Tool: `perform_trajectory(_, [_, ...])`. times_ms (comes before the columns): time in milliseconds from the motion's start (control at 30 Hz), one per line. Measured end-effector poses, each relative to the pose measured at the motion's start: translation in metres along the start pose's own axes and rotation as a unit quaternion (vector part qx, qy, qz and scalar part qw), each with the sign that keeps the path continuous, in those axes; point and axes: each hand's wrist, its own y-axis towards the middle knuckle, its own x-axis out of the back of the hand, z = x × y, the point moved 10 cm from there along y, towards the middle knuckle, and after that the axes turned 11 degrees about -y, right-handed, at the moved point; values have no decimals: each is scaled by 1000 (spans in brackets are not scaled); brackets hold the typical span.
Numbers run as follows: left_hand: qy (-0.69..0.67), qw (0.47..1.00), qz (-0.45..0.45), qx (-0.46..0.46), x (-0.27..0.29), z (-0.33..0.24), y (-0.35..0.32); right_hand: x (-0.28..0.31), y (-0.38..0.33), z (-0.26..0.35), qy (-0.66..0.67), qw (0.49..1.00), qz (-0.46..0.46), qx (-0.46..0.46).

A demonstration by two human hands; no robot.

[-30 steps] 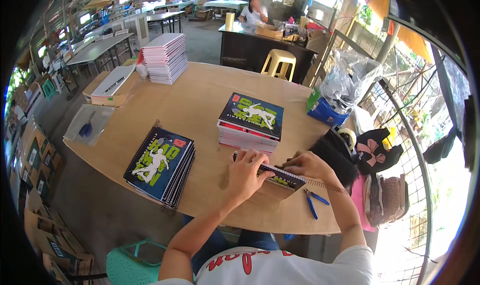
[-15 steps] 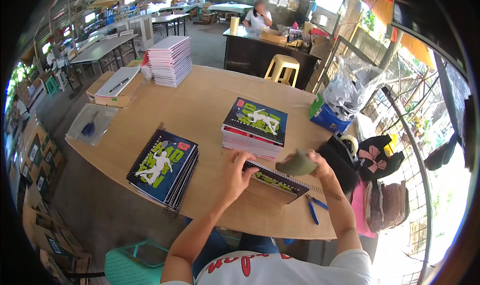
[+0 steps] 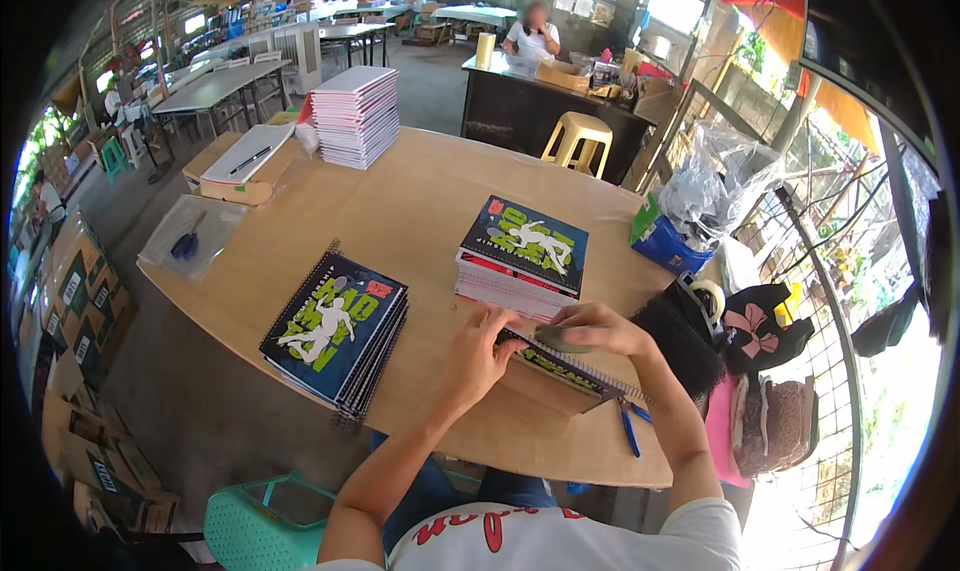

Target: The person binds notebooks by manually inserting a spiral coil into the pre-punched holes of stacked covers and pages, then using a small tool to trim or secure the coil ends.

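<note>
A dark-covered notebook (image 3: pixel 565 363) stands on edge near the table's front, its holed edge upward. Along that edge runs a wire coil (image 3: pixel 632 389), whose loose end sticks out past the right corner. My left hand (image 3: pixel 482 346) is closed on the notebook's left upper corner, thumb and fingers pinching it. In my right hand (image 3: pixel 603 329) is a folded olive-green pad (image 3: pixel 562 339), resting against the coiled edge; the fingers partly cover it. Blue-handled pliers (image 3: pixel 630 429) lie just right of the notebook. Behind it is a stack of unbound books (image 3: pixel 520 246) with a badminton-player cover.
Coil-bound notebooks (image 3: pixel 335 321) are piled at left. Farther back are a white paper stack (image 3: pixel 355 119), a carton (image 3: pixel 245 176) with a pen on top, and scissors (image 3: pixel 188 241) on a plastic bag. A blue box (image 3: pixel 668 246), tape roll (image 3: pixel 708 299) and bags line the right edge.
My right hand has come left and down with the green pad, from above the notebook onto its coiled edge. My left hand still grips the same corner. The view has shifted slightly.
</note>
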Motion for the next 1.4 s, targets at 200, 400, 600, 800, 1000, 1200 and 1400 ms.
perform_trajectory(200, [-95,994,-26,40,14,31,-4,4,7,-17,116,989,-82,35])
perform_trajectory(400, [-83,994,-6,69,21,24,0,-8,23,-11,27,998,-28,-47])
perform_trajectory(600, [-188,972,-30,137,18,43,-5,-10,28,-4,225,974,-29,-19])
perform_trajectory(800, [-134,985,28,108,18,39,-4,-30,-3,-41,-250,965,-11,-78])
perform_trajectory(1000, [-168,980,-8,109,11,65,-9,-8,-144,-36,-255,897,-310,-184])
perform_trajectory(1200, [-274,941,-2,198,-4,81,-13,-70,-252,-47,-386,778,-377,-321])
perform_trajectory(1400, [-415,890,-14,190,-8,69,-13,42,-215,68,-329,752,-553,-143])
